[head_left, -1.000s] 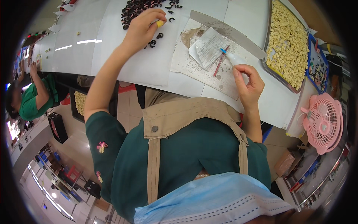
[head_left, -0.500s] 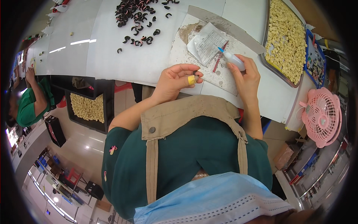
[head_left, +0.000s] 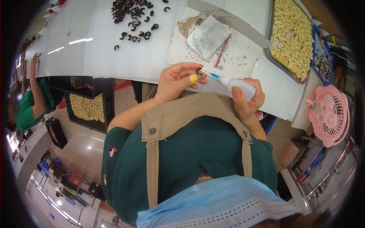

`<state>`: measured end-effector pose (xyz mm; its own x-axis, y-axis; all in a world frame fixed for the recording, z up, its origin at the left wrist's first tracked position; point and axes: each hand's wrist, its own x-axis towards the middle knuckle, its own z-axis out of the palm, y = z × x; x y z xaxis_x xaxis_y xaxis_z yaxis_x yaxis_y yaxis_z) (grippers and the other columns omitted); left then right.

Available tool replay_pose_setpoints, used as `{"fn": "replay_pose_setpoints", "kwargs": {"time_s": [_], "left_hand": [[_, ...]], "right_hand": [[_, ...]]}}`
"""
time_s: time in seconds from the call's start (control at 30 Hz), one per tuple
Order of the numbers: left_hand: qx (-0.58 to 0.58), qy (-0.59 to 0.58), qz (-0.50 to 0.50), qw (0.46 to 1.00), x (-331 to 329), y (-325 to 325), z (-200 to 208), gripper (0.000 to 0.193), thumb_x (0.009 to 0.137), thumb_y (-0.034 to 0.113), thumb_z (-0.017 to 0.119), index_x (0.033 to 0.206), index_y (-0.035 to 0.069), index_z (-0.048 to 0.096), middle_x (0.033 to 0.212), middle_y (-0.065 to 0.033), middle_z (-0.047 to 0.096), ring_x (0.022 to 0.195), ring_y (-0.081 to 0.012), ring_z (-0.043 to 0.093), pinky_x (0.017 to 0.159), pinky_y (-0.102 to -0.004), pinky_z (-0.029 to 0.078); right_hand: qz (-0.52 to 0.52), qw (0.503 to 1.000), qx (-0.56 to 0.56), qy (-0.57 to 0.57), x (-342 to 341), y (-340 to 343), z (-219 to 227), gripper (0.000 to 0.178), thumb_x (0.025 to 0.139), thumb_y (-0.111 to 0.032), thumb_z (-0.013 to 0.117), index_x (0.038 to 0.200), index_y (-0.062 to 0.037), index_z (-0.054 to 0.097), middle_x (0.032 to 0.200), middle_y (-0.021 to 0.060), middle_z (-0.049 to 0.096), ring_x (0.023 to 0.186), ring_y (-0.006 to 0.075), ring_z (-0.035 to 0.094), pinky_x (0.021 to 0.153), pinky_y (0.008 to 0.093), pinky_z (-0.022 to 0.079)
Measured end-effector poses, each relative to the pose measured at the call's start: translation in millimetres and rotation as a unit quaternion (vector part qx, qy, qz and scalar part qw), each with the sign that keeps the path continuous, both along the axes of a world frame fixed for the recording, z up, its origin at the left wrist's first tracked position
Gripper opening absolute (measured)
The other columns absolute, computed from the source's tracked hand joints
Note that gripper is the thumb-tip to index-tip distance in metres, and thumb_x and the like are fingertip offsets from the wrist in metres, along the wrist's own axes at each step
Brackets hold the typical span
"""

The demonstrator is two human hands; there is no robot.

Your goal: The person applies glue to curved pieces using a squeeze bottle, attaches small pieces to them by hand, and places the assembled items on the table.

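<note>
Between the thumb and fingers of my left hand [head_left: 178, 81] is a small black curved piece [head_left: 199, 71]; yellow tape wraps the thumb. My right hand [head_left: 249, 98] grips a translucent squeeze bottle [head_left: 240, 86] with a blue needle tip [head_left: 214, 76]. The bottle lies nearly level, its thin needle pointing left at the black piece. Whether the needle touches the piece I cannot tell. Beyond my hands is a stained white board [head_left: 243, 60], bearing a printed paper sheet [head_left: 208, 38] and a thin red stick [head_left: 222, 50].
Loose black curved pieces [head_left: 133, 17] lie scattered at the table's far left. A metal tray [head_left: 272, 57] of small yellowish pieces stands far right, beside a blue basket [head_left: 322, 57]. A pink fan [head_left: 329, 116] is at the right edge. At left, a co-worker in green [head_left: 32, 108] sits.
My right hand has lowered and turned the bottle, so its tip has come from over the board to the black piece. My left hand stays nearly in place.
</note>
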<state>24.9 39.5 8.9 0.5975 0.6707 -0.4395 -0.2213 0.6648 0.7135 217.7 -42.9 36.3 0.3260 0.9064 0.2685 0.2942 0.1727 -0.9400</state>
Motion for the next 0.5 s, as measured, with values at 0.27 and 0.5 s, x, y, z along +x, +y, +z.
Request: {"fn": "replay_pose_setpoints", "kwargs": {"time_s": [0.27, 0.5], "left_hand": [[-0.005, -0.026, -0.009, 1.0, -3.6, -2.7, -0.2, 0.032, 0.083, 0.003, 0.059, 0.114, 0.0, 0.052, 0.1, -0.013, 0.063, 0.091, -0.0199, 0.063, 0.068, -0.0229, 0.05], [-0.003, -0.03, -0.024, 0.999, -4.0, -2.1, -0.7, 0.032, 0.084, 0.003, 0.058, 0.114, -0.001, 0.052, 0.1, -0.0129, 0.062, 0.092, -0.0196, 0.062, 0.069, -0.0231, 0.05]], "right_hand": [[0.011, 0.997, 0.024, -0.078, -6.8, 2.3, -2.4, 0.02, 0.069, -0.008, 0.073, 0.082, -0.0006, 0.059, 0.063, 0.007, 0.057, 0.049, 0.0119, 0.053, 0.045, 0.0222, 0.04], [0.021, 0.995, 0.027, -0.09, -10.0, 5.5, -0.5, 0.02, 0.068, -0.008, 0.073, 0.08, -0.0008, 0.059, 0.063, 0.0066, 0.055, 0.048, 0.0128, 0.051, 0.044, 0.0232, 0.039]]}}
